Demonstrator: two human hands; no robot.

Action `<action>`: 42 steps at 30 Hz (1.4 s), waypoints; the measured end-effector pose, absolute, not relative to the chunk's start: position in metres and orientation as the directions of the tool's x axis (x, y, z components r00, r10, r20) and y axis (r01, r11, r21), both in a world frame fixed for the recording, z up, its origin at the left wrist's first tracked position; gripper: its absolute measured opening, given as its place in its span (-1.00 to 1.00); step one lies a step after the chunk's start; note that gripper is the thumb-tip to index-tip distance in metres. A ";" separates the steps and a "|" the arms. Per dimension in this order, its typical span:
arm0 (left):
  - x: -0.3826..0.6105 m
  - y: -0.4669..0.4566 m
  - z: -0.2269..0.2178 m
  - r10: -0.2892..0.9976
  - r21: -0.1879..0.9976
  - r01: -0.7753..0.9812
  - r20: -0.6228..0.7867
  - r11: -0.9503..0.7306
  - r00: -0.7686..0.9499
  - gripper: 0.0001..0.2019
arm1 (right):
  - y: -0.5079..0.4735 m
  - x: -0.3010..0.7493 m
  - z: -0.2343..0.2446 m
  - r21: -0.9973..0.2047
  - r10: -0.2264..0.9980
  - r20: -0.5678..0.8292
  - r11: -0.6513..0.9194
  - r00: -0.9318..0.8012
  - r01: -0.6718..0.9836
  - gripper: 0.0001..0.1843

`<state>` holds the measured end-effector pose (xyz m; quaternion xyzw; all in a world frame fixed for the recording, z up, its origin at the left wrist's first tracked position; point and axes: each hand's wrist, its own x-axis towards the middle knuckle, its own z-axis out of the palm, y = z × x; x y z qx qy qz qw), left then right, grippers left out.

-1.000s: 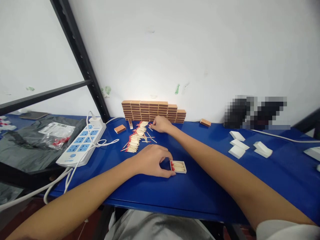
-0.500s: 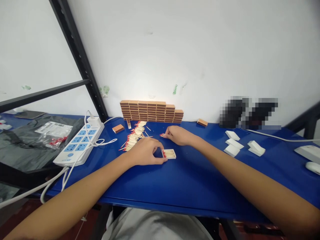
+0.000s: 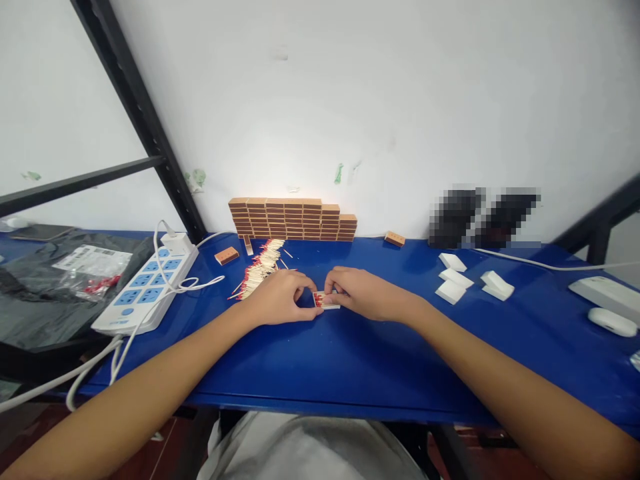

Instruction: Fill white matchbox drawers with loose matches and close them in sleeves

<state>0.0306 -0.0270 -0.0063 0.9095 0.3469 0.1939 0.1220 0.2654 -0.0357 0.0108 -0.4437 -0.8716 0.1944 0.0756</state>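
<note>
Back against the wall, a stepped stack of brown matchboxes [image 3: 293,219] stands on the blue table [image 3: 350,360], with one loose matchbox [image 3: 395,238] lying off its right end. Over on the left, a white power strip [image 3: 145,293] sits beside a grey plastic bag [image 3: 50,293]. Far right, there are small white boxes [image 3: 453,280] and a white computer mouse [image 3: 611,321].

Nothing legible here tbh. White label [image 3: 83,257] on the grey bag [image 3: 45,293], far left, has print but it's way too small/blurry. Power strip [image 3: 145,293] has a tiny mark at its near end, can't make it out. Matchbox stack [image 3: 293,219] by the wall and the match tray [image 3: 327,300] mid-table: no readable txt.
</note>
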 end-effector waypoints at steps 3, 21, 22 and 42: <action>0.029 -0.026 -0.007 0.673 0.354 0.579 0.267 -0.735 0.690 -0.73 | -0.033 0.274 0.012 -0.421 0.799 -0.010 0.542 -0.601 0.727 -0.79; 0.032 -0.033 -0.002 0.634 0.395 0.511 0.304 -0.763 0.711 -0.87 | -0.030 0.279 0.012 -0.444 0.779 -0.034 0.550 -0.626 0.707 -0.87; 0.032 -0.033 -0.002 0.631 0.390 0.511 0.304 -0.766 0.714 -0.87 | -0.031 0.278 0.011 -0.445 0.775 -0.027 0.557 -0.632 0.701 -0.87; 0.034 -0.030 -0.008 0.612 0.390 0.488 0.322 -0.781 0.722 -0.81 | -0.029 0.286 0.016 -0.432 0.803 -0.079 0.506 -0.590 0.747 -0.79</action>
